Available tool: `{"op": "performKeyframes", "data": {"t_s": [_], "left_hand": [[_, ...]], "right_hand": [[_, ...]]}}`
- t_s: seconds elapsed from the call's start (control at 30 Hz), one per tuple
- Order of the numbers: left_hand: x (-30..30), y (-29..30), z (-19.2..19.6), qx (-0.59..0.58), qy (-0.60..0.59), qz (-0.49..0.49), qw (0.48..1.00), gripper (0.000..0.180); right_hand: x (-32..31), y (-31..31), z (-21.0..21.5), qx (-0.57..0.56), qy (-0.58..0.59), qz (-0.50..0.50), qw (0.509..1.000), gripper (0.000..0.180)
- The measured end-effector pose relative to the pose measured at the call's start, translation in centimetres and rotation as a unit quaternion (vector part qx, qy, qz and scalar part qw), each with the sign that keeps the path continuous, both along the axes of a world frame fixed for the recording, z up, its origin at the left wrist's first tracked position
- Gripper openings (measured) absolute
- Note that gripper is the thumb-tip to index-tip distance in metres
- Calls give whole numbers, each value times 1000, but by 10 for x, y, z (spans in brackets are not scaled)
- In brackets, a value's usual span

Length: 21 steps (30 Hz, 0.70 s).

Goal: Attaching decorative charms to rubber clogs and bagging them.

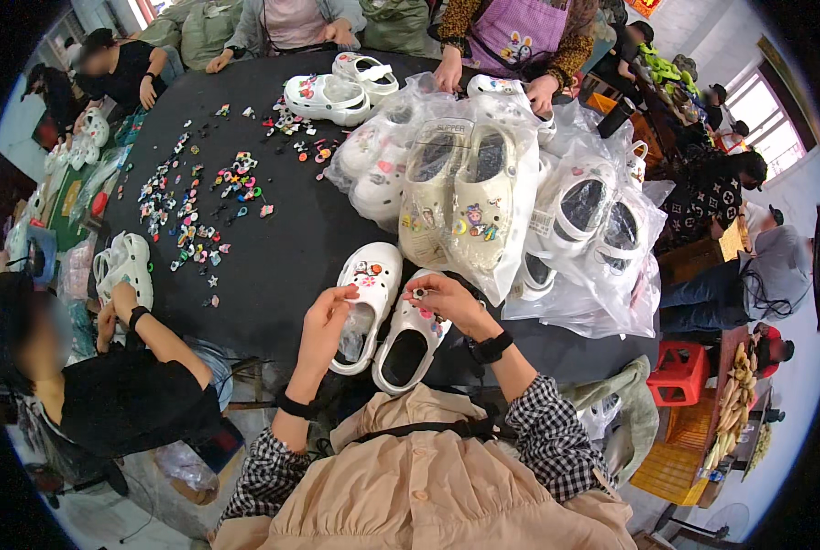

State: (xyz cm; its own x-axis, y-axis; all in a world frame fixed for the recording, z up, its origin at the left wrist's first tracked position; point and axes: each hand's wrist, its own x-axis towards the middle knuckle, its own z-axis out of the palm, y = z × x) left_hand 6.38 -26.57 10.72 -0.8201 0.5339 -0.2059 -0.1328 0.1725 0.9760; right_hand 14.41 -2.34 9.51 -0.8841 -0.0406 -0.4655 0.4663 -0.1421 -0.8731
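Two white clogs stand side by side at the table edge before me. The left clog (pixel 370 286) carries several colourful charms on its toe and has clear plastic inside. My left hand (pixel 326 319) is closed with its fingertips at that clog's left side. The right clog (pixel 404 353) has a dark insole and charms on its upper, partly hidden by my fingers. Over its toe, my right hand (pixel 460 305) pinches a small dark-and-white shoe charm (pixel 418 293). Loose charms (pixel 236 183) lie scattered on the black table (pixel 273 247) to the far left.
Bagged beige clogs (pixel 470 197) and bagged white clogs (pixel 586 215) are heaped to my right. Another white pair (pixel 328 98) sits farther back. Co-workers are across the table and at my left, one handling a white clog (pixel 128 266). A red stool (pixel 677 373) stands at right.
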Motion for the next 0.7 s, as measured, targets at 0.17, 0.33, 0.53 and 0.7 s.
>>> {"op": "performKeyframes", "data": {"t_s": [0.17, 0.33, 0.53, 0.7], "left_hand": [[-3, 14, -5, -98, 311, -72, 943, 35], [0, 19, -25, -148, 414, -120, 890, 35], [1, 28, -29, -185, 448, -106, 868, 33], [2, 30, -31, -177, 438, -93, 877, 33]], "right_hand": [[5, -2, -25, -28, 40, -21, 999, 32], [7, -12, -29, -54, 41, -67, 995, 26], [2, -12, -35, -59, 4, -112, 992, 25], [7, 8, -24, -76, 55, -185, 978, 25]]}}
